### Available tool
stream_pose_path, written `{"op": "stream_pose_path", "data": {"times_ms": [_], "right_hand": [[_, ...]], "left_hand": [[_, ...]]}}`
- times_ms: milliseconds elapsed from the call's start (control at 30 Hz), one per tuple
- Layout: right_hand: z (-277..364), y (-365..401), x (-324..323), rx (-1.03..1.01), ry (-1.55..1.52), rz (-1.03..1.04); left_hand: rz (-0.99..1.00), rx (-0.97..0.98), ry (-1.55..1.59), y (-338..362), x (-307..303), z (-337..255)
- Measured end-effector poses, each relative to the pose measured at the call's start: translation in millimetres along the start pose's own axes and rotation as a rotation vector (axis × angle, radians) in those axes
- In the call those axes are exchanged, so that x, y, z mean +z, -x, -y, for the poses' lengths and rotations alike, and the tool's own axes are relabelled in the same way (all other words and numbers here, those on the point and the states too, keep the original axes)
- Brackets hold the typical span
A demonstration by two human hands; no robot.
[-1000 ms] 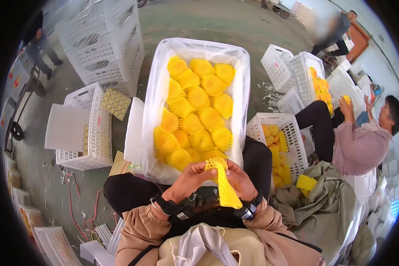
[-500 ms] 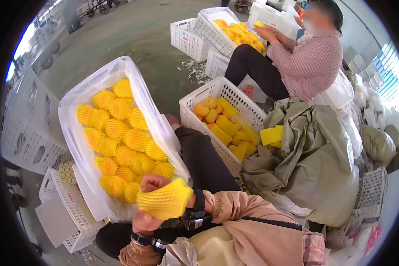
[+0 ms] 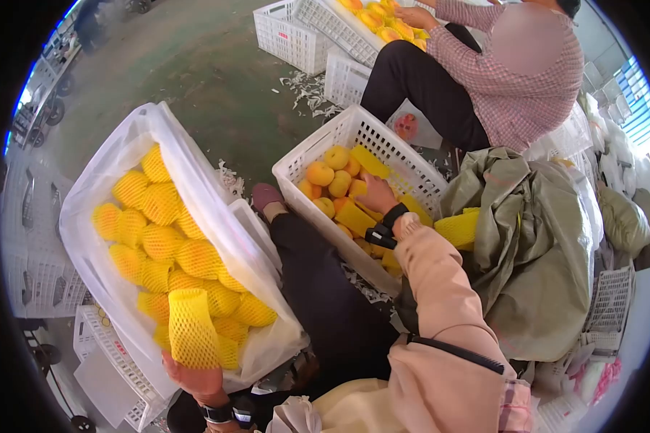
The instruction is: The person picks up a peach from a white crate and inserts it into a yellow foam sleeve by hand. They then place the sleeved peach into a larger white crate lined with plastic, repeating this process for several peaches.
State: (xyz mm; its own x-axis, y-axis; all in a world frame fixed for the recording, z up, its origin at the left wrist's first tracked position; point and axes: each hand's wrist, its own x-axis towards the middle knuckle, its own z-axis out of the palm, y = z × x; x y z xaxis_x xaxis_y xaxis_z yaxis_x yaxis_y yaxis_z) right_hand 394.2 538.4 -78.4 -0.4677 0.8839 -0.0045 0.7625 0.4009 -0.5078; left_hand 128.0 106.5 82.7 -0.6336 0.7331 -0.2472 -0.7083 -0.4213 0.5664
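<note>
A yellow foam net sleeve [image 3: 193,328] stands up from my left hand [image 3: 198,381], whose fingers are closed around its lower end. It overlaps the front of a lined box [image 3: 87,209] with netted fruit [image 3: 162,242] in rows. My right hand [image 3: 378,195] reaches into a white slatted crate [image 3: 307,209], fingers spread over the fruit. Fingertips are right at a peach [image 3: 357,188]. Other bare yellow-orange peaches [image 3: 320,173] lie to its left. Flat yellow foam sleeves [image 3: 356,218] lie below and around the hand in that crate.
A co-worker [image 3: 477,79] sits at the top right, hands over another box of netted fruit [image 3: 386,27]. Grey-green sheeting [image 3: 534,252] is heaped to my right, with yellow sleeves [image 3: 458,228] beside it. White crates [image 3: 123,353] stand at lower left. Paper scraps [image 3: 310,94] litter the floor.
Both hands were together at the yellow sleeve above the lined box. My right hand has let go and moved to the crate; my left keeps the sleeve, now lower and further left.
</note>
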Motion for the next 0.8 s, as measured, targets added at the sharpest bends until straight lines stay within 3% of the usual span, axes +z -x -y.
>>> {"op": "stream_pose_path", "data": {"times_ms": [67,100,167,300,367,433,467,533,567,633,700,733,800], "right_hand": [[-16,6,23,0.078,0.343,-0.004],[-9,9,25,0.085,0.338,0.009],[17,19,20,0.182,0.445,0.327],[-20,34,51,0.109,0.440,0.187],[-39,45,43,0.065,0.346,0.418],[-36,68,28,-0.027,0.483,0.690],[-38,73,19,-0.021,0.481,0.693],[-39,80,8,-0.268,0.317,1.114],[-47,74,16,-0.270,0.315,1.118],[-77,46,51,0.214,-0.203,0.680],[-88,19,87,0.400,-0.323,0.314],[-78,16,97,0.397,-0.327,0.319],[-58,9,111,0.514,-0.690,0.222]], "left_hand": [[-0.029,-0.010,-0.035,-10,0,2],[-0.045,-0.004,-0.040,-14,-1,4],[-0.075,-0.009,-0.052,-19,-3,4],[-0.084,-0.005,-0.120,-28,0,12],[-0.073,-0.016,-0.156,-33,1,14],[-0.068,-0.022,-0.181,-37,-3,14],[-0.068,-0.029,-0.183,-38,-6,15],[-0.028,-0.008,-0.224,-41,-9,16],[-0.033,-0.008,-0.226,-41,-10,17],[-0.011,-0.044,-0.200,-41,-6,20],[-0.052,-0.046,-0.199,-38,-3,23],[-0.085,-0.051,-0.192,-38,-2,23],[-0.155,-0.047,-0.179,-36,0,23]]}}
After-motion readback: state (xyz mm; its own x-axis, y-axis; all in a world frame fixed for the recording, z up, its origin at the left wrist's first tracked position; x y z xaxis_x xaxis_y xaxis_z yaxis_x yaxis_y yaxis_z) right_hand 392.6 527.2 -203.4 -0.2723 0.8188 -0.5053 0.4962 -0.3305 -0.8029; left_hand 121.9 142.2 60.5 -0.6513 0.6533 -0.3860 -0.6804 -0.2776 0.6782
